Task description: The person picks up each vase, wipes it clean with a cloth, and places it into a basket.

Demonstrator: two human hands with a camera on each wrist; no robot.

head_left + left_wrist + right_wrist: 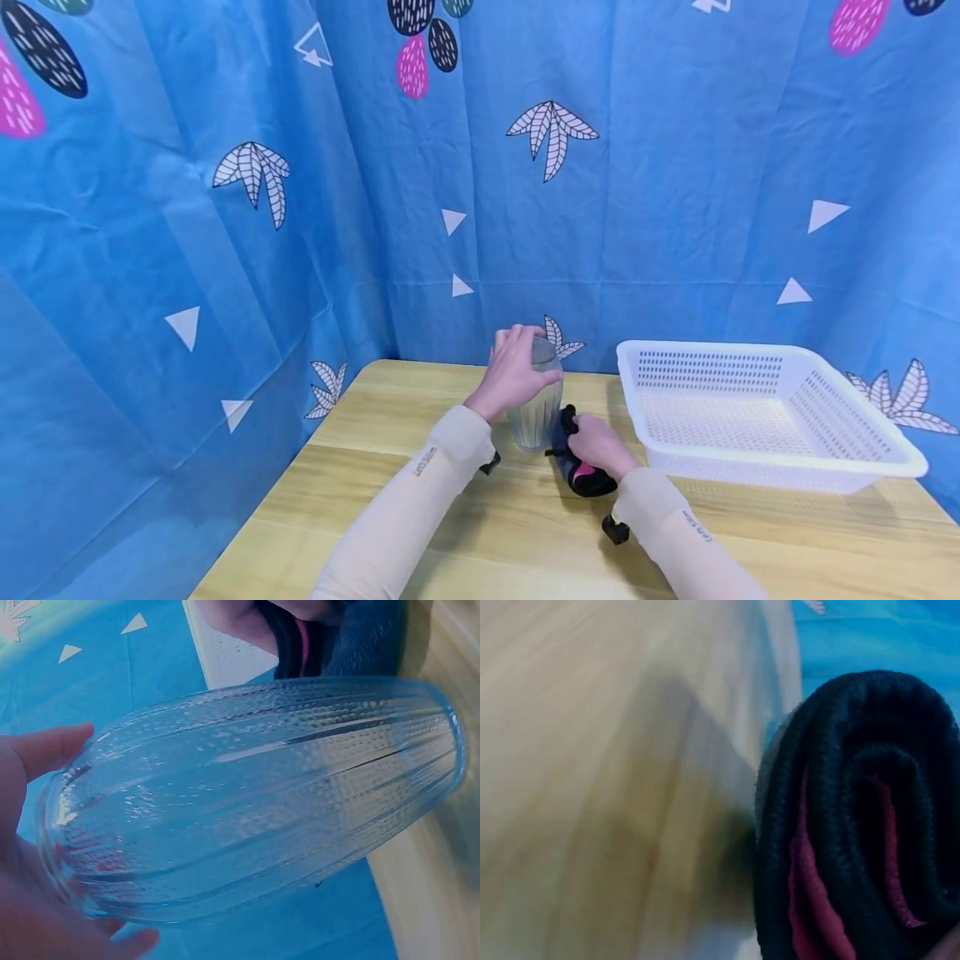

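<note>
A clear ribbed glass vase (534, 421) stands upright on the wooden table, its base on or very close to the surface. My left hand (516, 371) grips it around the top, thumb on one side and fingers on the other. In the left wrist view the vase (255, 802) fills most of the picture. Just right of it, my right hand (596, 443) holds a rolled dark cloth with pink inside (592, 483). Seen end-on in the right wrist view, the rolled cloth (829, 817) shows thick black-edged layers. Most of the right hand's fingers are hidden there.
A white perforated plastic basket (780, 467) sits to the right of the right hand on the wooden table (330, 508). A blue patterned curtain (660, 208) hangs behind the table and along its left side.
</note>
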